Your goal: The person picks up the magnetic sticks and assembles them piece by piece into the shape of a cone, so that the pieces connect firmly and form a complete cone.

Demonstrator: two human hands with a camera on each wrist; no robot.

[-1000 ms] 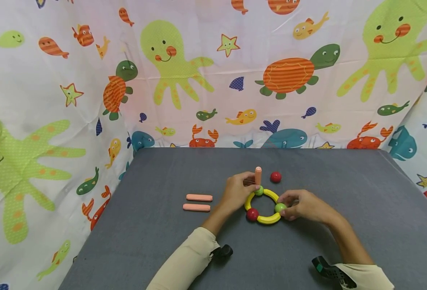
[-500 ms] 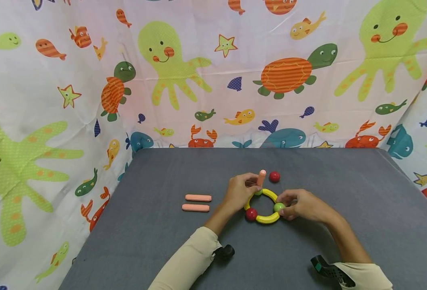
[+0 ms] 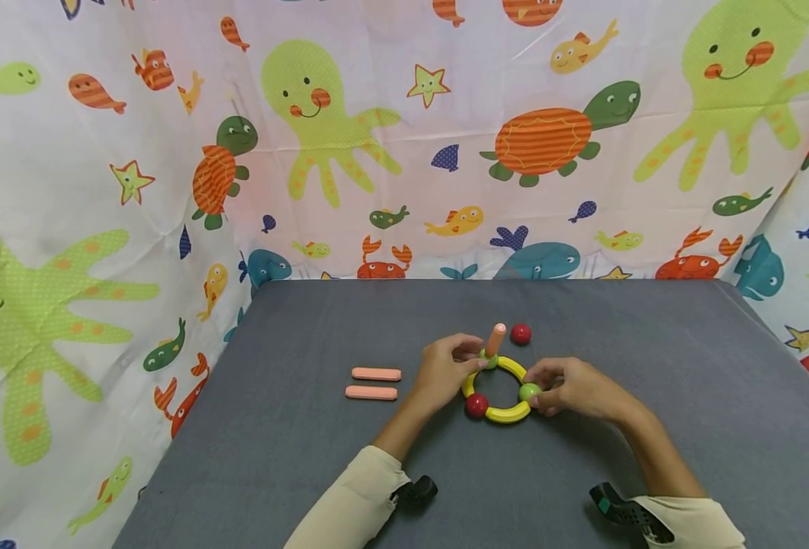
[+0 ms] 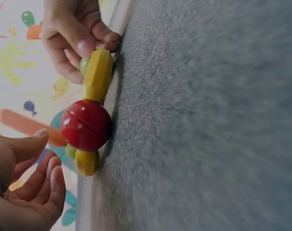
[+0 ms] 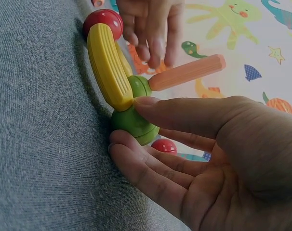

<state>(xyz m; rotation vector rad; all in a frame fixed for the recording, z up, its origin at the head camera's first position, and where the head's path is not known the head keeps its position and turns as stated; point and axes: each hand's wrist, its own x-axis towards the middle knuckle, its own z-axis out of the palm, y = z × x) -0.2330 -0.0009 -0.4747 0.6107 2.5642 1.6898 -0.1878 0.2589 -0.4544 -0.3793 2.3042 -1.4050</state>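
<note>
The left hand (image 3: 445,372) had just let go: half a second earlier its fingers were on the salmon-coloured rod (image 3: 495,340), and now they were relaxed and spread a little, with the thumb apart, holding nothing. They were just beside the rod and the far green ball (image 3: 490,362), and in both wrist views a gap showed between them and the rod. The rod stood with its lower end on this ball, tilted a little to the right — a second earlier it looked nearly upright.

The right hand (image 3: 577,389) had not changed its place. Its thumb and fingers pinched the near green ball (image 3: 529,392), on the right side of the ring of yellow curved bars (image 3: 508,415), which lay flat on the grey tabletop (image 3: 239,450). A red ball (image 3: 476,406) joined two bars at the ring's left front.

For the work in hand this meant, as I judge, that the joint could bear the rod without help, although the lean made it less certain. Two more rods (image 3: 377,374) lay at the left, and a loose red ball (image 3: 521,334) rested behind the ring — all three untouched.
</note>
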